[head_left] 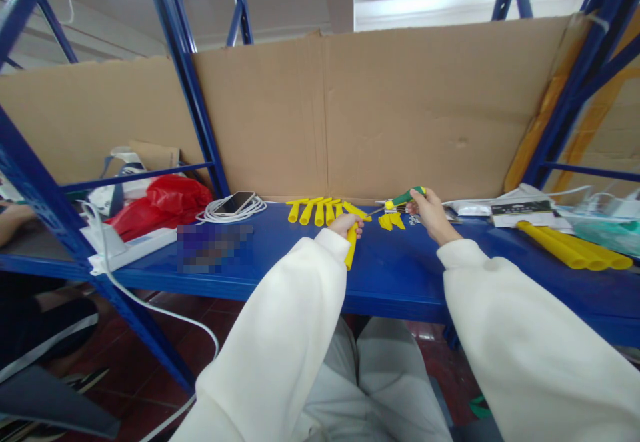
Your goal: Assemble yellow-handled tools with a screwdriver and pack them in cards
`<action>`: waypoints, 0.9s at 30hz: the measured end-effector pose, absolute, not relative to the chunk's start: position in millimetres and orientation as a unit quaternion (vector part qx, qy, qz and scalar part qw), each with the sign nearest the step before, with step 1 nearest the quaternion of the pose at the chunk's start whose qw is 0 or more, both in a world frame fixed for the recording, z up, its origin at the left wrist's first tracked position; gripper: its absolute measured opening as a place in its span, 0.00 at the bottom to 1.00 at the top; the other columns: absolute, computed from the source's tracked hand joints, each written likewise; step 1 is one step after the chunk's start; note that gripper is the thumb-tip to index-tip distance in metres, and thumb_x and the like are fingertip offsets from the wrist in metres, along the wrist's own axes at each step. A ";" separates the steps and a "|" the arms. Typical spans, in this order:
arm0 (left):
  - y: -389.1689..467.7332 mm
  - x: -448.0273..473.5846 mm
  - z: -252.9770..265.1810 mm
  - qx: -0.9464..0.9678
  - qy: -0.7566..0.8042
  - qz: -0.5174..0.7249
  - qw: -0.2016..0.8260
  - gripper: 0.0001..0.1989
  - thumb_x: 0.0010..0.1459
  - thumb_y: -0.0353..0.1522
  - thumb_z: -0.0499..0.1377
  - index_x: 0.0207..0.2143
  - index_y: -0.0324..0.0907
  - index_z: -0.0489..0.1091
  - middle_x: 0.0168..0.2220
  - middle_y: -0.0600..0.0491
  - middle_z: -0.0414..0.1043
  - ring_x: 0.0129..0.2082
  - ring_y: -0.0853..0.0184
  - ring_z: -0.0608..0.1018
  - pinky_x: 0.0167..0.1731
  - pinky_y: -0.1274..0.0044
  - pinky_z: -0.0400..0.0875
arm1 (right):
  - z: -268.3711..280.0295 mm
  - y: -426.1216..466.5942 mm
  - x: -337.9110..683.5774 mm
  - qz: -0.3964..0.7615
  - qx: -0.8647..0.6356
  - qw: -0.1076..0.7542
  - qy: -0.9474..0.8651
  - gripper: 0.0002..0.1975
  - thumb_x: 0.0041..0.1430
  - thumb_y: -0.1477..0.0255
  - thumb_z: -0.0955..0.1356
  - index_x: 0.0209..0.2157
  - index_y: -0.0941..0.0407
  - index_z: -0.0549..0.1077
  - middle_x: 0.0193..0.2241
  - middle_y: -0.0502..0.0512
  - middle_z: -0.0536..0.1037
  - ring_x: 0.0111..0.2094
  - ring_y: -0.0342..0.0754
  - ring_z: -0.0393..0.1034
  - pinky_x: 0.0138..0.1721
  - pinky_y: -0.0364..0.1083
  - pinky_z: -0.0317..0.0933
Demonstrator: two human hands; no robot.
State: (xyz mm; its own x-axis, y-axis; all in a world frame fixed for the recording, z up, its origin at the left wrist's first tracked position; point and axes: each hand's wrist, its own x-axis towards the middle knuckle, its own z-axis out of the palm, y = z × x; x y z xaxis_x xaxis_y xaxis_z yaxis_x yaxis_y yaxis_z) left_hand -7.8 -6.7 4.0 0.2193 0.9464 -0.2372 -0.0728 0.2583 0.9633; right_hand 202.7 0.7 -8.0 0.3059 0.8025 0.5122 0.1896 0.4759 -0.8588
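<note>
My left hand [341, 225] is closed around a yellow tube-shaped piece [351, 250], whose open end points down toward me. A yellow upper part of it sticks out to the right of the fingers. My right hand [431, 214] grips a green and yellow screwdriver [406, 197], its shaft angled left and down to the yellow piece; whether the tip touches it I cannot tell. Under the screwdriver lie small yellow parts [391, 221] and some tiny metal bits [414, 219]. Left of my left hand, several yellow tubes [319, 213] lie in a row on the blue shelf [295, 259].
More yellow tubes [570, 245] lie at the right, near a black and white box [524, 214]. At the left are a phone [237, 203] on a coiled white cable [213, 213], a white power strip [143, 252] and a red bag [167, 203]. Cardboard [400, 109] stands behind.
</note>
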 end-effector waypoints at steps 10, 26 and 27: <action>-9.5 -6.0 5.8 0.484 0.496 0.407 0.595 0.07 0.55 0.20 0.55 0.32 0.39 0.65 0.16 0.61 0.58 0.13 0.76 0.59 0.16 0.82 0.55 | -4.9 -7.0 197.2 0.257 -0.433 0.682 -0.531 0.24 0.44 0.51 0.73 0.34 0.52 0.66 0.17 0.43 0.69 0.16 0.41 0.63 0.17 0.41 0.58; -10.4 -5.3 5.1 0.498 0.502 0.424 0.566 0.10 0.59 0.20 0.53 0.28 0.41 0.61 0.15 0.61 0.58 0.13 0.77 0.60 0.15 0.82 0.54 | 7.1 -24.2 195.9 0.396 -0.399 0.642 -0.521 0.16 0.54 0.58 0.72 0.31 0.54 0.66 0.21 0.52 0.77 0.22 0.44 0.73 0.22 0.41 0.66; -10.6 -5.2 4.9 0.499 0.501 0.424 0.566 0.10 0.59 0.20 0.53 0.28 0.41 0.61 0.15 0.61 0.58 0.13 0.77 0.60 0.15 0.82 0.54 | 6.3 -23.2 195.9 0.390 -0.400 0.647 -0.518 0.16 0.54 0.57 0.73 0.31 0.54 0.67 0.20 0.50 0.76 0.20 0.43 0.71 0.21 0.40 0.64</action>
State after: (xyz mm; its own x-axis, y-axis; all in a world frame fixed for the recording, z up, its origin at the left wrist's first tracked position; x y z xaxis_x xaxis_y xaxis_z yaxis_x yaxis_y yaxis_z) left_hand -5.2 -10.6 4.9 0.1382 0.9800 -0.1431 0.0197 0.1418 0.9897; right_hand 195.9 -23.2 6.3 0.1587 0.9196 0.3594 -0.0893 0.3759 -0.9224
